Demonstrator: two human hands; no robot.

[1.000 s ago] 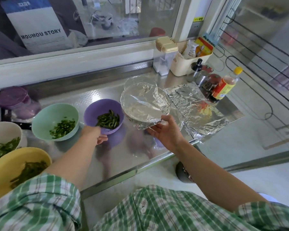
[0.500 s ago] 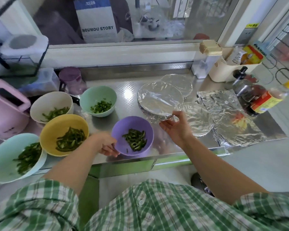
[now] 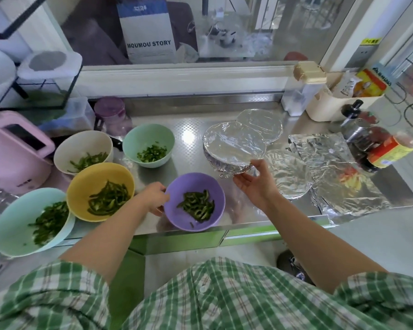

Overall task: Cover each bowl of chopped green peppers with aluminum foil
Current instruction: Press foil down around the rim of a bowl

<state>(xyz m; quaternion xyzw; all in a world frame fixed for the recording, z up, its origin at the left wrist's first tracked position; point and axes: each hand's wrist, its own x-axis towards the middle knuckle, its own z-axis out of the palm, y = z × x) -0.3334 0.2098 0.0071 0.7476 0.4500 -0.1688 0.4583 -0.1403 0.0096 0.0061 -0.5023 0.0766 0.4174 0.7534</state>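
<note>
Several open bowls of chopped green pepper stand on the steel counter: a purple bowl (image 3: 174, 208) at the front, a yellow bowl (image 3: 86, 184), a pale blue bowl (image 3: 12, 217), a white bowl (image 3: 81, 144) and a green bowl (image 3: 148, 134). My left hand (image 3: 153, 198) grips the purple bowl's left rim. Three foil-covered bowls sit to the right: the nearest covered bowl (image 3: 234, 146), one behind it (image 3: 260, 125) and one to the right (image 3: 287, 173). My right hand (image 3: 255, 184) lies palm up, thumb and fingertips touching the nearest covered bowl's front edge.
Loose foil sheets (image 3: 332, 167) lie at the right. A sauce bottle (image 3: 391, 151), a dispenser bottle (image 3: 351, 113), a cream box of packets (image 3: 329, 108) and a clear lidded container (image 3: 301, 94) stand behind them. At the left are a pink appliance (image 3: 14, 151) and a purple jar (image 3: 110, 113).
My left hand drew the purple bowl toward the counter's front edge. My right hand set the covered bowl down and loosened its hold. The view swung left.
</note>
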